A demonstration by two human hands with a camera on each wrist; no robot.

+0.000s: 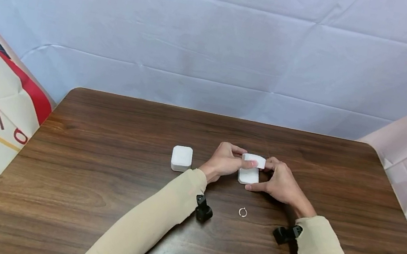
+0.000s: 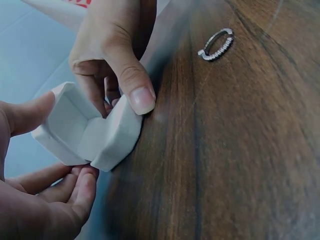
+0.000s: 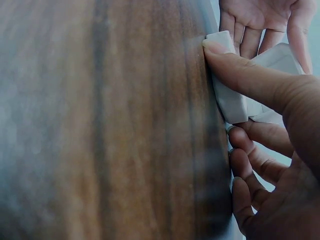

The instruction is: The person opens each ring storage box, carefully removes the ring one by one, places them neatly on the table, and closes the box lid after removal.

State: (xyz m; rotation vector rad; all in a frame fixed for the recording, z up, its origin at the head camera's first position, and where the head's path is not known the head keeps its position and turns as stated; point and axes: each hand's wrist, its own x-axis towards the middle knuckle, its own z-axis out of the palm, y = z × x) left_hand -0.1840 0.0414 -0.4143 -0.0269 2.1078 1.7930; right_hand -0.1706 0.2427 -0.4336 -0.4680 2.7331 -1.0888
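A white ring box stands on the brown table with its lid raised, its white inside showing in the left wrist view. My left hand holds the lid, thumb against its inner side and the other fingers behind and below. On the base, my right hand has its thumb at the front wall and its fingers around the back, as the right wrist view also shows. Nearer to me lies a ring with a row of small clear stones, apart from both hands. The slot inside the box is hard to make out.
To the left of my left hand sits a second white box, closed. The wooden table ends at a pale cloth backdrop. Patterned cloths hang at both sides. Each wrist carries a small black camera.
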